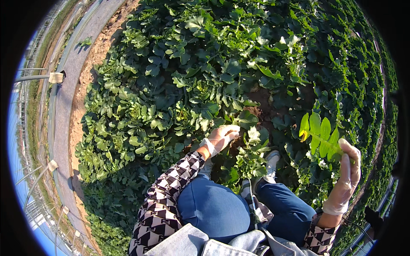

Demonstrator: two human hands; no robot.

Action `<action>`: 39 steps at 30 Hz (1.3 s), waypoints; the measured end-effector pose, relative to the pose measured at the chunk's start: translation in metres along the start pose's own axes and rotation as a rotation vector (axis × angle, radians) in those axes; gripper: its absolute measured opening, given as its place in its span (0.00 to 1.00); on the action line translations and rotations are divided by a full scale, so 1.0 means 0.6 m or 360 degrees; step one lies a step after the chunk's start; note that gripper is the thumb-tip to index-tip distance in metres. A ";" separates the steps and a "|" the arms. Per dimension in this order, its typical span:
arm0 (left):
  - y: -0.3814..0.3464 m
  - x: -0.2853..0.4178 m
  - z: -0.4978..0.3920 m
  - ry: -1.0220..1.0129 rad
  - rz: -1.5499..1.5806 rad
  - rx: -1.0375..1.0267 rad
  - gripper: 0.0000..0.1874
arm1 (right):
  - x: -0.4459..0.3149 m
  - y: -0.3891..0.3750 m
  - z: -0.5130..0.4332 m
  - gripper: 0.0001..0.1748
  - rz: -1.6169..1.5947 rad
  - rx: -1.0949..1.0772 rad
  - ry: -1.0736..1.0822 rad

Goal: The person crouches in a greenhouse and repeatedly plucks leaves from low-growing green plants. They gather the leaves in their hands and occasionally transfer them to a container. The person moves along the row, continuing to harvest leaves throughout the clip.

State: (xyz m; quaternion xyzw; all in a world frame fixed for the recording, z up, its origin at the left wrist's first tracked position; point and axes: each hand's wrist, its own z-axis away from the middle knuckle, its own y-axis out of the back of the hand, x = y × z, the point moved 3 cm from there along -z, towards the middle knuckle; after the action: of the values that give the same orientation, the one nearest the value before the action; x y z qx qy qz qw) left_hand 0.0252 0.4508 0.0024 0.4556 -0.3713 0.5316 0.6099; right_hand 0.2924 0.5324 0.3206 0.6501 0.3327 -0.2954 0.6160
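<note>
Raised at the right, my right hand [347, 169] in a thin translucent glove pinches the stalk of a lobed green leaf [323, 136]. That leaf points up and to the left, and its far tip is yellowed. My left hand [221, 137], gloved the same way, reaches low among the leafy crop plants [205, 92]. Its fingers are bent beside a broad green leaf [247, 119], and whether anything is between them cannot be seen. Just right of this hand, in front of my knees, stands a leafy plant [251, 156].
Dense foliage surrounds my shoes [272, 163]. Bare brown soil [262, 99] shows in a gap ahead. Along the left run a strip of dry earth [84, 86] and a grey ground sheet [65, 108], with curved poles [35, 77] at its edge. A plucked leaf [86, 42] lies on the sheet.
</note>
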 end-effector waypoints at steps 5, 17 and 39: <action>0.158 0.006 0.046 -0.0502 -0.0726 0.1414 0.15 | 0.000 -0.015 -0.006 0.14 0.0083 0.0076 0.0138; 0.129 -0.070 0.133 -0.0297 -0.0654 0.1188 0.25 | -0.013 -0.058 0.003 0.14 -0.0190 -0.0018 -0.0001; 0.358 -0.292 0.195 0.0770 0.0874 0.0937 0.09 | -0.017 -0.113 0.026 0.12 0.0028 -0.0266 -0.0236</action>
State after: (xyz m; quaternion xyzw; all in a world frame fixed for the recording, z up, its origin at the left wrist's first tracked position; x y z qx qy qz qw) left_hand -0.2107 0.2897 -0.0912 0.3572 -0.1586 0.8469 0.3605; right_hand 0.2323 0.5177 0.2866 0.5757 0.3039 -0.3085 0.6935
